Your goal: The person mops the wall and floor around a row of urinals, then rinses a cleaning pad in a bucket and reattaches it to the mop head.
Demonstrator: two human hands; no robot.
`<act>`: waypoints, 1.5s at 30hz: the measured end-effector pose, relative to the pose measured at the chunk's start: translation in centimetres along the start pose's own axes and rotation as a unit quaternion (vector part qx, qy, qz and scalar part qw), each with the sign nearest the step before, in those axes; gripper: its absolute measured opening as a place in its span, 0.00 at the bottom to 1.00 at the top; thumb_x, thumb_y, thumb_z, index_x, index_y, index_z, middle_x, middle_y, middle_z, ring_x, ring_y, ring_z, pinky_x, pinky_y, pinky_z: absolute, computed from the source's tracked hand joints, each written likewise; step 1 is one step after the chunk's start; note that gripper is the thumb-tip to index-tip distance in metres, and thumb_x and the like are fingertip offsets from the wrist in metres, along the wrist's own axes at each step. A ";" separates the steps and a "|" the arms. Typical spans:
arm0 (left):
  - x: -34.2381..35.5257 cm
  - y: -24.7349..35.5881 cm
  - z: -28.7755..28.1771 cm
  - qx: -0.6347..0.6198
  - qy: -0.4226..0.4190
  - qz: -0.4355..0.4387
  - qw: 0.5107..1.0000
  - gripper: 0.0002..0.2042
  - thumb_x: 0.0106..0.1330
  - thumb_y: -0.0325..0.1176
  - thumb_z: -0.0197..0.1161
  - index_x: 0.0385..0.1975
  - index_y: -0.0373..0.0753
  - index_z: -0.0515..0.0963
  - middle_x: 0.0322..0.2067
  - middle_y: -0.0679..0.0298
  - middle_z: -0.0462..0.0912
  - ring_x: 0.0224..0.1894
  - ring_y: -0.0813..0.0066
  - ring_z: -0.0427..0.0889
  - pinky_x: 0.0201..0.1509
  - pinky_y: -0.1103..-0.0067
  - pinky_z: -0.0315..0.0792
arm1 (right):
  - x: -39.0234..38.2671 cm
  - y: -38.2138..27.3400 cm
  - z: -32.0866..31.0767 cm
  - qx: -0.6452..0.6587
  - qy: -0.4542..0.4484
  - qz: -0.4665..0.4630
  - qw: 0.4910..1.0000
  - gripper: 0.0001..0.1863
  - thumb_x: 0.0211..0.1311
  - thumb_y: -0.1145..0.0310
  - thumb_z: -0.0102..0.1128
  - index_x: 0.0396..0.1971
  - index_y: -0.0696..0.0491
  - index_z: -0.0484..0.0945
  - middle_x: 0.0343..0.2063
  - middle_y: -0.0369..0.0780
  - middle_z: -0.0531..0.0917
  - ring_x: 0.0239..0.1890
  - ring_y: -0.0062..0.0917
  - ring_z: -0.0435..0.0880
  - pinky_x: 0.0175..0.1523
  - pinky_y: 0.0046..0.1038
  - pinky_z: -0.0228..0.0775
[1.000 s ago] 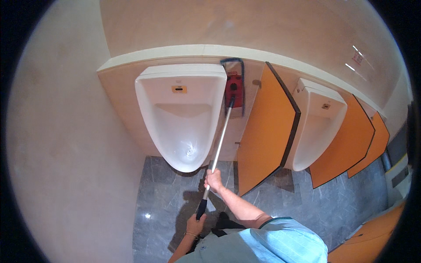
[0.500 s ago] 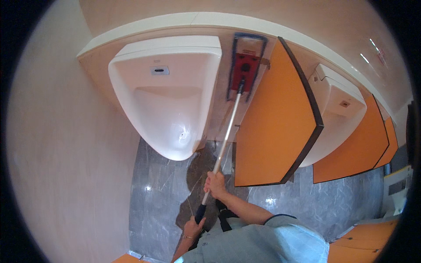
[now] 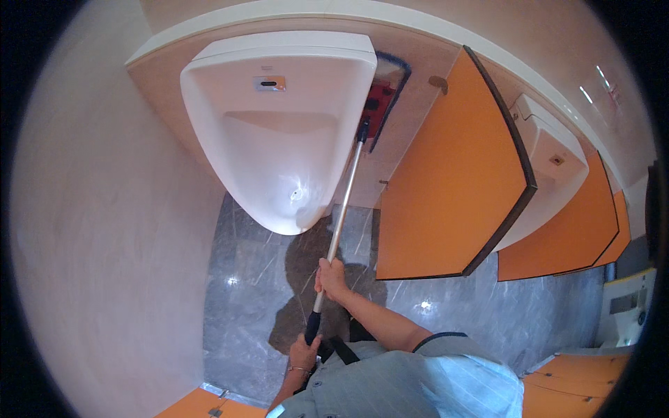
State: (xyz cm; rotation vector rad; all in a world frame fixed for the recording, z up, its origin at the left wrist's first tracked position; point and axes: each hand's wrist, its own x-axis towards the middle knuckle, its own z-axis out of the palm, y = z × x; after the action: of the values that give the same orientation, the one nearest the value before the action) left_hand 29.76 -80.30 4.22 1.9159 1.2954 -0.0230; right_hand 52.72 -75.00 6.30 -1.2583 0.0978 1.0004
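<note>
A flat mop with a long silver pole (image 3: pixel 341 216) slants up from my hands. My right hand (image 3: pixel 332 279) is wrapped round the middle of the pole, while lower down my left hand (image 3: pixel 303 350) grips it at the black handle end (image 3: pixel 313 327). At the far end, the red mop head (image 3: pixel 377 104) and its blue-edged pad lie against the beige wall. The white urinal (image 3: pixel 279 146) stands right beside the mop head and hides its left part.
An orange partition (image 3: pixel 453 181) with a dark edge juts out to the right of the mop. Beyond it hangs a second urinal (image 3: pixel 557 153), then more orange panels (image 3: pixel 564 230). A plain wall (image 3: pixel 111 209) runs along the left. Grey marble-look tiles (image 3: pixel 244 299) cover the floor.
The mop head has shifted left along the wall and is now partly behind the urinal. Both hands keep their hold on the mop, and the view has shifted slightly.
</note>
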 end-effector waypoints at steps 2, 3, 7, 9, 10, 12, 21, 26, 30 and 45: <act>0.5 0.2 0.3 0.002 -0.004 -0.018 1.000 0.26 0.55 0.55 0.60 0.26 0.32 0.72 0.23 0.43 0.78 0.30 0.43 0.78 0.32 0.59 0.70 | 1.9 1.9 -0.4 -0.015 0.007 0.028 0.999 0.11 0.60 0.67 0.45 0.21 0.56 0.60 0.09 0.38 0.64 0.05 0.25 0.63 0.08 0.31 0.55; 1.0 0.4 0.5 0.003 -0.005 -0.027 1.000 0.26 0.55 0.55 0.59 0.26 0.31 0.72 0.23 0.43 0.78 0.30 0.43 0.78 0.33 0.59 0.70 | 3.1 2.7 -0.6 -0.023 0.010 0.042 0.999 0.11 0.60 0.67 0.44 0.22 0.56 0.60 0.09 0.38 0.64 0.05 0.25 0.63 0.07 0.31 0.55; 4.3 2.0 2.6 0.052 -0.058 -0.047 0.996 0.26 0.56 0.56 0.58 0.28 0.31 0.74 0.26 0.42 0.78 0.32 0.43 0.78 0.35 0.59 0.71 | 9.9 5.6 -3.7 -0.008 0.081 0.141 0.987 0.07 0.59 0.70 0.45 0.25 0.55 0.61 0.10 0.38 0.63 0.08 0.25 0.63 0.11 0.32 0.57; 7.3 5.3 3.3 0.077 -0.076 -0.056 0.993 0.27 0.56 0.56 0.58 0.29 0.30 0.75 0.28 0.42 0.79 0.34 0.43 0.78 0.37 0.59 0.72 | 14.2 6.6 -6.7 0.018 0.082 0.167 0.982 0.06 0.59 0.70 0.46 0.26 0.54 0.62 0.11 0.37 0.62 0.09 0.24 0.63 0.11 0.32 0.57; 8.0 5.9 3.3 0.102 -0.085 -0.076 0.988 0.28 0.56 0.57 0.57 0.31 0.31 0.75 0.31 0.42 0.79 0.36 0.43 0.78 0.39 0.59 0.72 | 14.2 6.6 -6.8 0.024 0.081 0.173 0.981 0.06 0.59 0.70 0.46 0.26 0.54 0.62 0.11 0.37 0.62 0.09 0.24 0.62 0.11 0.32 0.56; 7.0 5.5 3.4 0.117 -0.095 -0.091 0.984 0.28 0.56 0.58 0.56 0.31 0.31 0.75 0.31 0.42 0.79 0.36 0.43 0.78 0.39 0.59 0.72 | 12.5 6.4 -6.9 0.034 0.084 0.184 0.979 0.05 0.58 0.70 0.46 0.26 0.53 0.62 0.11 0.36 0.61 0.09 0.23 0.61 0.11 0.31 0.56; 6.9 0.8 4.7 0.143 -0.092 0.038 0.985 0.27 0.55 0.59 0.57 0.32 0.35 0.70 0.21 0.45 0.78 0.27 0.46 0.79 0.30 0.59 0.72 | 6.3 2.3 -8.0 0.087 0.061 0.031 0.994 0.10 0.60 0.70 0.46 0.21 0.52 0.59 0.10 0.35 0.61 0.08 0.22 0.63 0.11 0.31 0.58; 6.8 1.4 5.9 0.140 -0.106 -0.008 0.984 0.28 0.56 0.61 0.54 0.30 0.35 0.72 0.25 0.45 0.79 0.29 0.46 0.79 0.31 0.59 0.72 | 8.6 4.0 -8.5 0.011 0.106 0.038 0.994 0.08 0.60 0.70 0.45 0.25 0.52 0.58 0.10 0.36 0.62 0.08 0.23 0.64 0.10 0.30 0.58; 7.9 2.0 7.5 0.110 -0.141 -0.091 0.980 0.29 0.57 0.60 0.54 0.32 0.32 0.74 0.29 0.42 0.79 0.36 0.45 0.79 0.39 0.60 0.72 | 12.7 7.3 -10.0 -0.047 0.116 0.090 0.988 0.07 0.61 0.70 0.45 0.30 0.55 0.59 0.11 0.39 0.63 0.08 0.27 0.65 0.10 0.32 0.59; 8.2 4.7 3.8 -0.160 -0.301 -0.164 0.926 0.21 0.58 0.48 0.61 0.20 0.31 0.73 0.13 0.61 0.72 0.15 0.70 0.73 0.19 0.74 0.67 | 9.8 7.3 -10.4 0.094 0.051 0.078 0.991 0.07 0.58 0.72 0.52 0.27 0.54 0.63 0.15 0.37 0.67 0.16 0.26 0.71 0.18 0.31 0.66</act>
State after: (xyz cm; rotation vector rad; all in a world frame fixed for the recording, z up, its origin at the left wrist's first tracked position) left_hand 38.88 -77.09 0.97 1.2521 1.0897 -0.5030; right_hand 58.35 -78.19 -8.41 -1.1398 0.3662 1.0355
